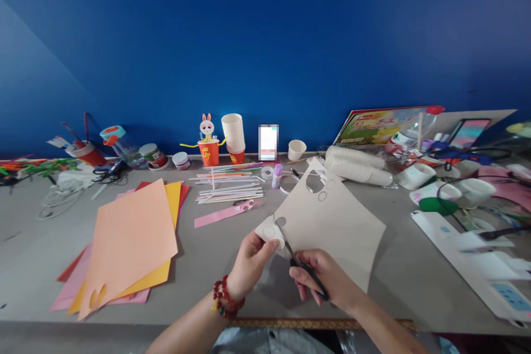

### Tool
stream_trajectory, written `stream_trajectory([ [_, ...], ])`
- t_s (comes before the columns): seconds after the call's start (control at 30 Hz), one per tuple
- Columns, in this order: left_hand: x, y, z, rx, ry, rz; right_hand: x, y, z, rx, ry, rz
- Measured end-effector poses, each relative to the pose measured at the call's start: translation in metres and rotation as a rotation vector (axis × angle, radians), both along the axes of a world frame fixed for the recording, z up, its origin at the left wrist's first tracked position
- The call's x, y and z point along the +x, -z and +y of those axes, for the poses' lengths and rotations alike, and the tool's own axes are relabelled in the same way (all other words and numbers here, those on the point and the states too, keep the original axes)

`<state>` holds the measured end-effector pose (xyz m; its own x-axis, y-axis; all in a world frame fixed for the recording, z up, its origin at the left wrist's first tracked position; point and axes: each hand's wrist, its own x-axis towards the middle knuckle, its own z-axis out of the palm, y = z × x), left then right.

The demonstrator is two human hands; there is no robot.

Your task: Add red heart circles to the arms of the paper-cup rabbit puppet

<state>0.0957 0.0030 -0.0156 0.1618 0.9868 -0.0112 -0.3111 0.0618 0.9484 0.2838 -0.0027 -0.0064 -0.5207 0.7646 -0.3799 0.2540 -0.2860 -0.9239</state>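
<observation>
My left hand (254, 257), with a red bead bracelet at the wrist, pinches the left corner of a large white sheet of paper (336, 221). Small drawn circles show near that corner, and a round piece lies by my thumb. Dark-handled scissors (307, 271) sit in my right hand (321, 276), fingers wrapped round the handles. Their blades reach up and left across the sheet, beside my left fingers, near a round hole. Higher on the sheet are a larger cut-out hole and two more drawn circles.
Coloured paper sheets (133, 243) are stacked at left. Straws (230, 193), a pink strip (219, 215) and a purple glue stick (276, 176) lie behind my hands. A rabbit-topped red cup (208, 153) and stacked paper cups (233, 133) stand near the blue wall. Nested cups (357, 168) and a power strip (460, 265) are at right.
</observation>
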Motion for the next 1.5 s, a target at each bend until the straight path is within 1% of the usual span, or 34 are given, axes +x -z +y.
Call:
stream_trajectory([
  [0.23,-0.0002,0.0012,0.0003,-0.017,-0.022,0.023,0.0006,0.0012,0.0003,0.026,0.0,-0.025],
  [0.47,0.0002,0.0006,-0.0003,-0.016,-0.024,0.014,0.0006,0.0009,-0.0006,0.04,-0.015,-0.004],
  [0.7,0.001,0.0003,-0.0006,-0.013,-0.042,0.021,-0.0003,0.0008,-0.0015,0.056,-0.008,-0.038],
  [0.83,0.0009,0.0002,-0.0007,-0.011,-0.027,0.02,-0.0018,-0.0013,-0.0011,0.077,0.0,-0.032],
  [1.07,0.0021,-0.0031,0.0,-0.021,-0.027,-0.015,0.0006,0.0047,-0.0004,0.077,0.012,-0.056],
  [1.2,0.0021,-0.0045,0.0006,-0.02,-0.006,-0.027,0.0019,0.001,0.001,0.073,-0.002,-0.056],
  [1.33,0.0022,-0.003,0.0009,-0.006,0.009,-0.01,0.0033,-0.0016,0.0018,0.076,0.003,-0.095],
  [1.5,0.0022,-0.0017,0.0011,0.005,0.009,-0.005,0.0064,0.0014,0.0019,0.082,-0.023,-0.101],
])
